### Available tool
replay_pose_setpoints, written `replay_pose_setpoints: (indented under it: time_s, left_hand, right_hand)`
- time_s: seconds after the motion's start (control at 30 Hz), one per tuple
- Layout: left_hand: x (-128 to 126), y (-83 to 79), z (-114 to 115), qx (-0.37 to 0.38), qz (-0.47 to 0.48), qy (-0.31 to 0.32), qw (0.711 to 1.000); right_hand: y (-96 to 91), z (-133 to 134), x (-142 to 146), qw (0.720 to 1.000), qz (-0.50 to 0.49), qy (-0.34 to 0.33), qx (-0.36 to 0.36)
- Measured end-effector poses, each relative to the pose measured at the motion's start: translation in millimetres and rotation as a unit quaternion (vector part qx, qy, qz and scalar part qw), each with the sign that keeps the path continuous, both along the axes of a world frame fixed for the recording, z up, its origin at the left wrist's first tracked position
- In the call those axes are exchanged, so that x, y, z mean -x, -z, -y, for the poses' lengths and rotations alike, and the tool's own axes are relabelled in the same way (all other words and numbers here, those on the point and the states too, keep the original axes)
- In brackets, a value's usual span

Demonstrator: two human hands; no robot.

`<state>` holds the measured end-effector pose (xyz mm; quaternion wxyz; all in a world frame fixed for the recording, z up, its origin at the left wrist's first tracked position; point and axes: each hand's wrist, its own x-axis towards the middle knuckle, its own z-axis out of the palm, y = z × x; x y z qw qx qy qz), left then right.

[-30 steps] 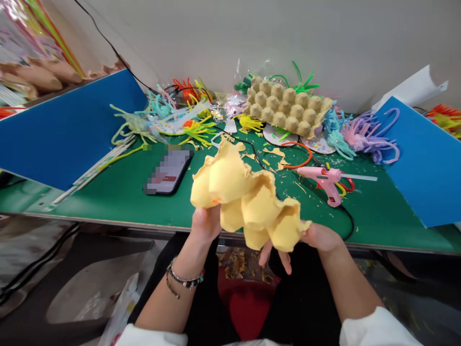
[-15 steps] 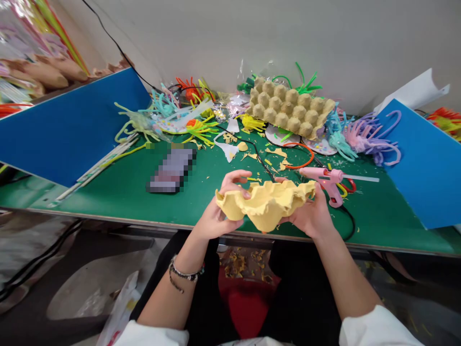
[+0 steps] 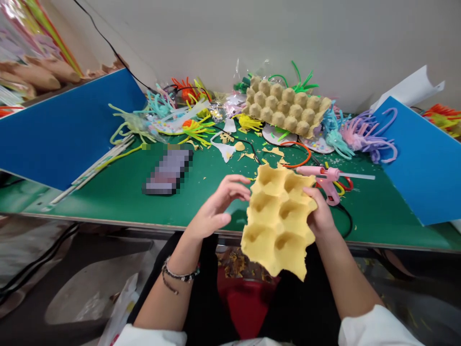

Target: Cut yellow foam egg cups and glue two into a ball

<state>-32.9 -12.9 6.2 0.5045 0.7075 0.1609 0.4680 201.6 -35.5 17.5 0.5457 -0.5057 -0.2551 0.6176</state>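
A yellow piece of egg carton (image 3: 281, 218) with torn edges is held up over the table's front edge, its several cups facing me. My right hand (image 3: 320, 214) grips it by the right side, thumb on the near face and the other fingers hidden behind. Just left of the carton, my left hand (image 3: 219, 206) hangs in the air, fingers curved and apart, holding nothing. Behind my right hand lies a pink hot glue gun (image 3: 326, 181) with a clear glue stick in its back end.
A whole grey-brown egg tray (image 3: 284, 105) leans on pipe-cleaner pieces at the back. A phone (image 3: 168, 172) lies left on the green table (image 3: 108, 202), among yellow scraps (image 3: 239, 146). Blue panels stand at the left (image 3: 68, 129) and right (image 3: 425, 163).
My left hand has let go of the yellow egg carton and moved slightly left. The carton has been tipped from nearly edge-on to showing its cups, now in my right hand alone.
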Motion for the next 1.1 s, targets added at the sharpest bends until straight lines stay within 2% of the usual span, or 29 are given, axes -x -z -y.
replay_pose_setpoints:
  time_s: [0.07,0.13,0.23,0.3,0.37,0.47,0.57,0.67,0.73,0.83,1.1]
  left_hand:
    - [-2.4,1.6,1.0,0.066,-0.012,-0.056,0.996]
    - [-6.6,-0.4,3.2,0.110,-0.080,-0.076,0.988]
    - [-13.3,-7.1,6.0,0.130,-0.180,-0.123,0.967]
    - [-16.1,-11.1,6.4,0.113,-0.222,-0.171,0.953]
    - [-17.1,-13.6,6.0,0.073,-0.242,-0.204,0.946]
    - [-17.0,-15.2,6.1,0.008,-0.254,-0.236,0.938]
    - [-17.0,-16.2,7.8,-0.013,-0.279,-0.245,0.928]
    - [-16.8,-17.0,9.7,-0.013,-0.304,-0.230,0.925]
    - [-16.3,-17.2,10.2,-0.007,-0.312,-0.214,0.926]
    - [-15.5,-16.8,9.9,-0.001,-0.304,-0.198,0.932]
    - [-14.7,-18.9,7.8,0.010,-0.263,-0.154,0.953]
  right_hand:
    - [3.3,3.5,3.2,0.997,0.066,-0.018,-0.034]
    - [4.3,7.1,7.3,0.983,0.133,-0.081,-0.096]
    - [2.1,11.1,12.2,0.946,0.209,-0.173,-0.178]
    - [0.7,11.8,13.2,0.915,0.264,-0.197,-0.232]
    - [1.1,10.8,12.4,0.887,0.321,-0.185,-0.277]
    - [4.2,7.5,9.5,0.848,0.407,-0.101,-0.324]
    - [6.7,5.6,6.1,0.781,0.486,-0.041,-0.390]
    - [6.0,6.7,3.7,0.721,0.542,-0.059,-0.428]
    - [3.7,8.3,3.1,0.700,0.554,-0.081,-0.443]
    - [-0.6,10.3,3.1,0.705,0.530,-0.089,-0.463]
    - [1.7,12.5,-2.5,0.798,0.403,-0.124,-0.431]
